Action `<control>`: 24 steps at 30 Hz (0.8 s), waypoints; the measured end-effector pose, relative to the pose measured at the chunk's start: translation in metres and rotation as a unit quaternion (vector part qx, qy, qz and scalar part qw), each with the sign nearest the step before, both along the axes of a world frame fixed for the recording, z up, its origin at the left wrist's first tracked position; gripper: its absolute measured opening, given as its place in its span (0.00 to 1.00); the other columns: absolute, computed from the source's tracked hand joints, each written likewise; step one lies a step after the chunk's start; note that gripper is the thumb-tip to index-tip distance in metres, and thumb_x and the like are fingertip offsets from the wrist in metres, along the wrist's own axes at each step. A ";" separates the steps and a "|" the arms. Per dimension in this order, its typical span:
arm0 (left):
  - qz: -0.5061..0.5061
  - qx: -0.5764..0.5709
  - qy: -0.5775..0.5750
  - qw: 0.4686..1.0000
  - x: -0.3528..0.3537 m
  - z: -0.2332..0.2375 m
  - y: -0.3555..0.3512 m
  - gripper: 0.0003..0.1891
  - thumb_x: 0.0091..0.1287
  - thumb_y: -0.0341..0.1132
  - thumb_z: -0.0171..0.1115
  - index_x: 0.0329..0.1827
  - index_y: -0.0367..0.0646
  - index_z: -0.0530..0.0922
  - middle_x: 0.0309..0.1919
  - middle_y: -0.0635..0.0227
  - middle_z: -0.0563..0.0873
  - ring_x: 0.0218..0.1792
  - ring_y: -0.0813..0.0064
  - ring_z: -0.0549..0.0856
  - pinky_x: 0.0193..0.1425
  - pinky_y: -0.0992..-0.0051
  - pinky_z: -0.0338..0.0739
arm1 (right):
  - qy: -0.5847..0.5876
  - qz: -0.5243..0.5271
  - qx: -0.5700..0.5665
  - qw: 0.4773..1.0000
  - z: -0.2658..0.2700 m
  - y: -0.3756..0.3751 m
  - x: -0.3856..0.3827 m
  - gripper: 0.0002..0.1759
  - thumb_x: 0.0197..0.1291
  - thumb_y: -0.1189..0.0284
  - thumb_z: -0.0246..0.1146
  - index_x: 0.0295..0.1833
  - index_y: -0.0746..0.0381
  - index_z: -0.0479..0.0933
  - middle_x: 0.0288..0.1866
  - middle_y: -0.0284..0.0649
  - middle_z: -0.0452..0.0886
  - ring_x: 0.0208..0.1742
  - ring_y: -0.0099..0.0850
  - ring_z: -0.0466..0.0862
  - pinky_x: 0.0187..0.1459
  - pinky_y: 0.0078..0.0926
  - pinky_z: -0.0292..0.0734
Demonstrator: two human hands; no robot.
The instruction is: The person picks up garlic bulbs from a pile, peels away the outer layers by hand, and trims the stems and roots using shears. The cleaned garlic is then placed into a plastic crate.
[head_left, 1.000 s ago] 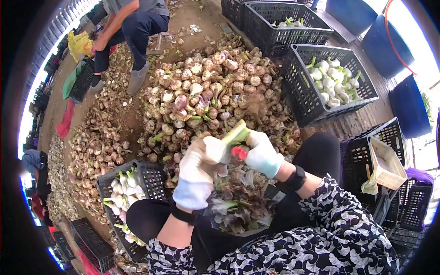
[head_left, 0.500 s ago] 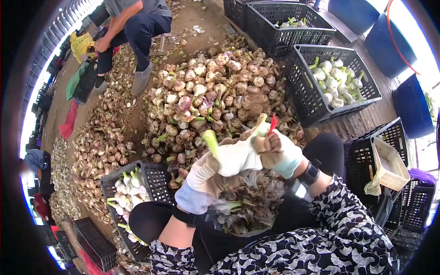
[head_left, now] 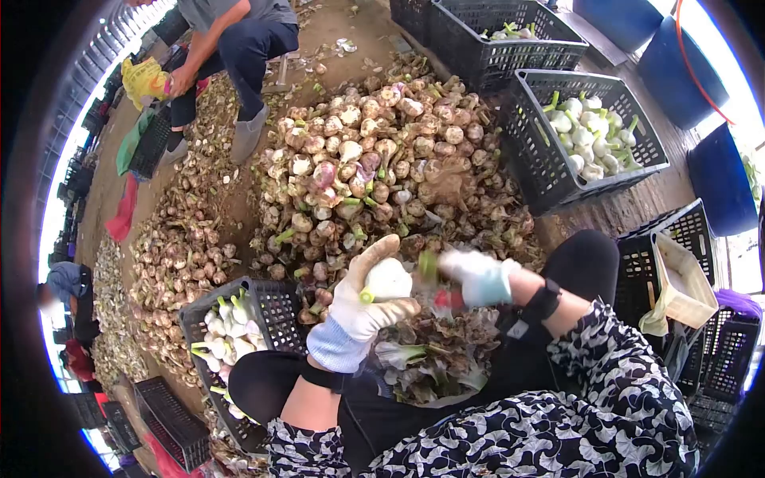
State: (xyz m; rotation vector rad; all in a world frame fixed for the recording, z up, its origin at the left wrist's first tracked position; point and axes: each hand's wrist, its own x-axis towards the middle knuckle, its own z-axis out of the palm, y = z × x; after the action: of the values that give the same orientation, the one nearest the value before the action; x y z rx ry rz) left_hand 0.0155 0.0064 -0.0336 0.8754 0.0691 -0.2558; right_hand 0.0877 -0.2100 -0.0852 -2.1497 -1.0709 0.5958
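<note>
My left hand (head_left: 358,307), in a white work glove, is wrapped round a peeled white garlic bulb (head_left: 389,280) with a short green stem end. To its right, my gloved right hand (head_left: 478,277) is smeared by motion. A blurred green piece of stem (head_left: 429,265) shows by its fingers, and a red thing (head_left: 449,299) shows just below them; the grip itself cannot be made out. Under both hands, a heap of loose skins and leaves (head_left: 434,358) lies in my lap.
A large pile of unpeeled garlic (head_left: 335,175) lies ahead. Black crates of white garlic stand at right (head_left: 530,151) and near left (head_left: 275,311). A cream basket (head_left: 685,283) is at far right. A seated person (head_left: 231,40) is at upper left, with another person (head_left: 68,287) at far left.
My hands have moved apart. The white bulb now shows in my left hand, turned more upright. My right hand has dropped lower, and the red thing has moved down with it.
</note>
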 end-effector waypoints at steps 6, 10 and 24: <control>0.019 0.340 -0.067 0.938 0.000 0.002 -0.004 0.40 0.46 0.14 0.64 0.65 0.39 0.60 0.48 0.61 0.76 0.41 0.67 0.80 0.35 0.69 0.82 | 0.294 -0.176 0.152 0.927 0.040 0.019 0.011 0.25 0.56 0.57 0.62 0.46 0.69 0.71 0.31 0.40 0.79 0.35 0.24 0.77 0.37 0.23 0.73; -0.010 0.368 -0.027 0.929 0.002 0.014 -0.008 0.40 0.42 0.19 0.71 0.63 0.36 0.64 0.50 0.61 0.77 0.45 0.75 0.79 0.45 0.79 0.78 | 0.359 -0.198 0.166 0.897 0.073 0.035 -0.001 0.17 0.57 0.63 0.63 0.32 0.64 0.67 0.25 0.28 0.66 0.29 0.17 0.64 0.30 0.19 0.64; 0.037 0.412 0.001 0.910 0.004 0.002 -0.009 0.41 0.38 0.19 0.74 0.61 0.34 0.66 0.49 0.63 0.78 0.46 0.76 0.79 0.51 0.78 0.77 | 0.500 -0.231 0.378 0.744 0.033 0.022 0.004 0.04 0.60 0.77 0.53 0.35 0.66 0.72 0.32 0.33 0.77 0.33 0.21 0.76 0.35 0.23 0.73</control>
State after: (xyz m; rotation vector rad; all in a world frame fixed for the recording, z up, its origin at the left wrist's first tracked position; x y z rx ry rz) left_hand 0.0199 -0.0031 -0.0317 1.7135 0.2238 -0.1497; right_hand 0.0916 -0.1884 -0.0520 -0.9993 -0.0784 0.7462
